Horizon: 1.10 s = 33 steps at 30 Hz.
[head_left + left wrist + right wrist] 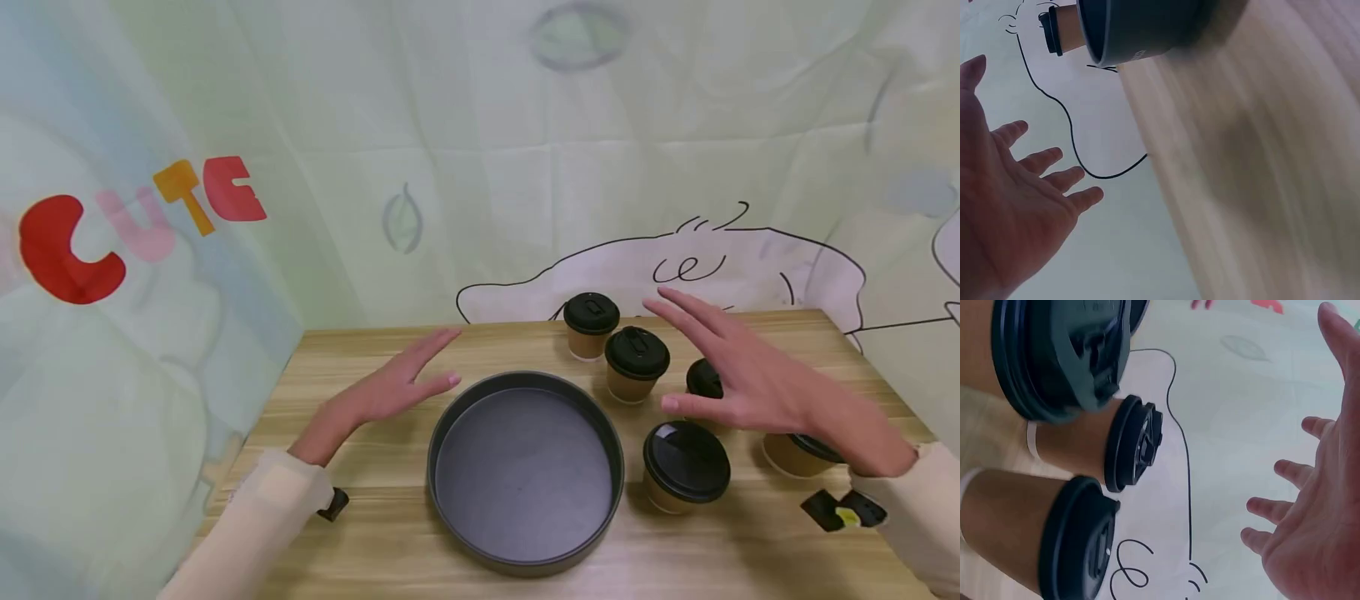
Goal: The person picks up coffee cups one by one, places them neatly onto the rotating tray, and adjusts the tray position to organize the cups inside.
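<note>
A round dark grey baking pan (525,475) rests on the wooden table, with nothing inside it. My left hand (393,383) hovers just left of the pan, fingers extended and holding nothing. On the other side, my right hand (757,375) is raised over the brown paper cups, its fingers spread and its palm bare in the right wrist view. Below that hand, a black-lidded coffee cup (686,467) stands beside the pan's right rim. Another cup (705,379) is partly hidden behind the right hand, and one more cup (798,454) is partly covered by the wrist.
Two more lidded cups, one (636,362) behind the pan's right side and one (591,325) near the back edge, stand upright. The wooden table (360,533) meets a printed cloth backdrop (337,208) at the back and sides.
</note>
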### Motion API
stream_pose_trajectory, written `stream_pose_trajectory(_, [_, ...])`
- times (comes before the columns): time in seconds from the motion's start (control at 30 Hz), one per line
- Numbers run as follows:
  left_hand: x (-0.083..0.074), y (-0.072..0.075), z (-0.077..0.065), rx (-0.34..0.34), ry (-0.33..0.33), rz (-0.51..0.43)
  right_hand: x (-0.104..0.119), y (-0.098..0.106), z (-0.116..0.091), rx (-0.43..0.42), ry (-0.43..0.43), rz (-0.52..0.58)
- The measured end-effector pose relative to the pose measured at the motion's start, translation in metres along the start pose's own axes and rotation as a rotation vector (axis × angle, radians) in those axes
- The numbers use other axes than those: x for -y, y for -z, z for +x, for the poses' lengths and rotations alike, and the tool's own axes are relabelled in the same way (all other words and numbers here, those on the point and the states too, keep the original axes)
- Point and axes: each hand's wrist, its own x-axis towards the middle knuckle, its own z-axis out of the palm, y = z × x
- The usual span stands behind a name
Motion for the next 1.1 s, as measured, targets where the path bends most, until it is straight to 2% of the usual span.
stream_pose_trajectory(0.23, [0.013,-0.022,-0.010,-0.041,0.004,-0.203,0.009,-0.010,-0.014,0.014,-0.045,0.096])
stream_pose_trajectory(0.47, [0.016,-0.044,-0.013,-0.054,0.029,-0.464,0.013,-0.030,-0.032,0.014,-0.058,0.148])
stream_pose_trajectory(0.63, [0.017,-0.059,-0.012,-0.058,0.047,-0.611,0.016,-0.044,-0.045,0.001,-0.063,0.173])
stream_pose_trajectory(0.73, [0.017,-0.067,-0.011,-0.057,0.077,-0.648,0.016,-0.053,-0.052,-0.014,-0.078,0.221])
stream_pose_trajectory(1.1, [0.016,-0.085,-0.008,-0.097,0.156,-0.668,0.003,-0.075,-0.066,-0.075,-0.060,0.307])
